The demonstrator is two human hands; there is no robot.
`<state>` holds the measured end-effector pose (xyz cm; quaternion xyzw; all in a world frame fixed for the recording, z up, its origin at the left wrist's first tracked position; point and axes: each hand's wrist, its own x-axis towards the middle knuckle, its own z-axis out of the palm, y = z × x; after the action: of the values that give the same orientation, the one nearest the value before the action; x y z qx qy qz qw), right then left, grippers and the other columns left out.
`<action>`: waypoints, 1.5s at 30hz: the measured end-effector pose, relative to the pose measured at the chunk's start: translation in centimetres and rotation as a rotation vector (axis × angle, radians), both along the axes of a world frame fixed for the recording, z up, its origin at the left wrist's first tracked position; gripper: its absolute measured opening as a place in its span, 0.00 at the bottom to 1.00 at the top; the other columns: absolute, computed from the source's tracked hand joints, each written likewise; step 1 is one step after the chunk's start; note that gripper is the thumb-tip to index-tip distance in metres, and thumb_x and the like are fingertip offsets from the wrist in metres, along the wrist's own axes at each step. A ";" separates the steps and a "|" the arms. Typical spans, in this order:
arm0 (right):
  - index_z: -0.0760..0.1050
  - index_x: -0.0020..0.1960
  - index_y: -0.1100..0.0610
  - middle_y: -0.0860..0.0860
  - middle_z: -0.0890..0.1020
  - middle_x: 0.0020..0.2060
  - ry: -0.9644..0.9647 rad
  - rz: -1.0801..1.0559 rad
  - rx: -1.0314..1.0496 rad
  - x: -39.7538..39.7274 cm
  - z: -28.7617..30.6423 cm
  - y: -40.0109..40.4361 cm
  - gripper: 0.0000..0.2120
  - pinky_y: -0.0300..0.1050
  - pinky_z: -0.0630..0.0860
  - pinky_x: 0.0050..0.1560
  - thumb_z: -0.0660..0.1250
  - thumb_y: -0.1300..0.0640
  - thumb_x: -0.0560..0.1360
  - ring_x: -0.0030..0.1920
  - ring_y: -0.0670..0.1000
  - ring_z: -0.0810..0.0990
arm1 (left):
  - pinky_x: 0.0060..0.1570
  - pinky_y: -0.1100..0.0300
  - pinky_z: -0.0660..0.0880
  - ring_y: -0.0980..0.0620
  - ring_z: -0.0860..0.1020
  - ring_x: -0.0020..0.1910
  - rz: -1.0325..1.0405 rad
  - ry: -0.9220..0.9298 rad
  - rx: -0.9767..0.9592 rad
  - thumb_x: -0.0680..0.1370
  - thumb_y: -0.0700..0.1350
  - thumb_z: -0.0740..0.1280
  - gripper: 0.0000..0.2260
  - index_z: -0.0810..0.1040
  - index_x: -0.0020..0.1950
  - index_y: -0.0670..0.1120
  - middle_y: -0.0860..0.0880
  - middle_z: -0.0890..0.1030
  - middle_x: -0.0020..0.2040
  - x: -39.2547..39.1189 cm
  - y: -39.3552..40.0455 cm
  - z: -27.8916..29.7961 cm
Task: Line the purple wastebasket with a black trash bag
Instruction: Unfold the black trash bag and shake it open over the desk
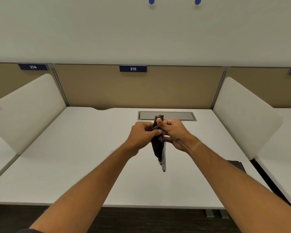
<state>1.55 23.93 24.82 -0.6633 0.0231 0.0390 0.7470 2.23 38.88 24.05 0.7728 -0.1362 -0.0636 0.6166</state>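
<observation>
Black trash bag: folded into a narrow flat strip, held upright in the air above the white desk, top end poking up past the thumbs, bottom end hanging free toward the near edge. Purple wastebasket nowhere in view.

Probably at the unfolding stage. Best done by pinching the outermost fold only, peeling it sideways, then shaking the strip loose before hunting for the open mouth; slick film likely to cling to itself.

Left hand curled from the left, fingertips pinching the strip at mid-height. Right hand gripping from the right, thumb raised along the upper part. Both forearms stretched forward, converging over the desk centre, just near of the grey cable hatch.
</observation>
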 end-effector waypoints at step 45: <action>0.80 0.45 0.68 0.59 0.83 0.35 -0.050 0.025 -0.019 0.7 6.8 -2.9 0.09 0.45 0.82 0.39 0.70 0.60 0.75 0.34 0.54 0.82 | 0.36 0.70 0.75 0.59 0.79 0.38 0.155 -0.425 0.178 0.73 0.41 0.73 0.07 0.81 0.51 0.46 0.50 0.82 0.41 1.2 -1.6 6.7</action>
<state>2.26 21.02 31.63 -0.6715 -0.0037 0.0314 0.7404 3.39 37.27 30.79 0.8283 -0.1972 0.1361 0.5064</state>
